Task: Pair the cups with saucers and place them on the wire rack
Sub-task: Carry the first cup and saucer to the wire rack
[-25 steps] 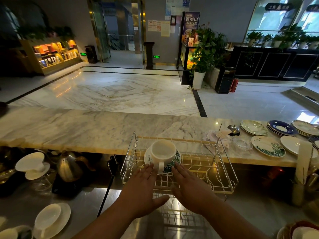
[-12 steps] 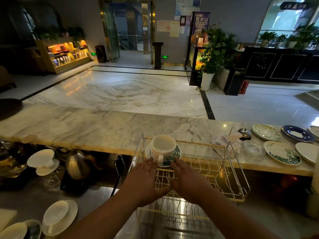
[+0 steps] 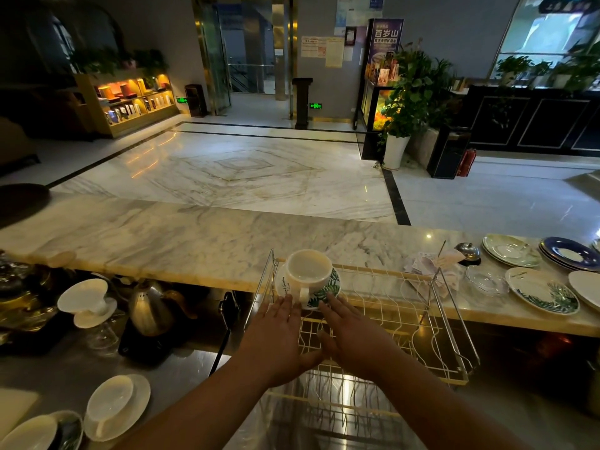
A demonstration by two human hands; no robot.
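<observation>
A white cup (image 3: 308,272) stands on a saucer with a green leaf pattern (image 3: 328,292) in the far left corner of the wire rack (image 3: 422,339). My left hand (image 3: 276,336) lies flat just in front of the saucer, fingertips at its near left rim. My right hand (image 3: 354,332) is flat beside it, fingertips at the saucer's near right rim. Both hands have spread fingers and hold nothing. Another white cup on a white saucer (image 3: 113,405) sits at the lower left on the steel counter.
Several saucers and plates (image 3: 542,293) lie on the marble bar top to the right, by a glass dish (image 3: 487,280) and a bell (image 3: 467,253). A steel kettle (image 3: 149,306) and a white dripper (image 3: 86,300) stand left of the rack.
The cup and saucer stay in the rack's far left corner. Both hands remain flat just in front of the saucer; the view has shifted slightly.
</observation>
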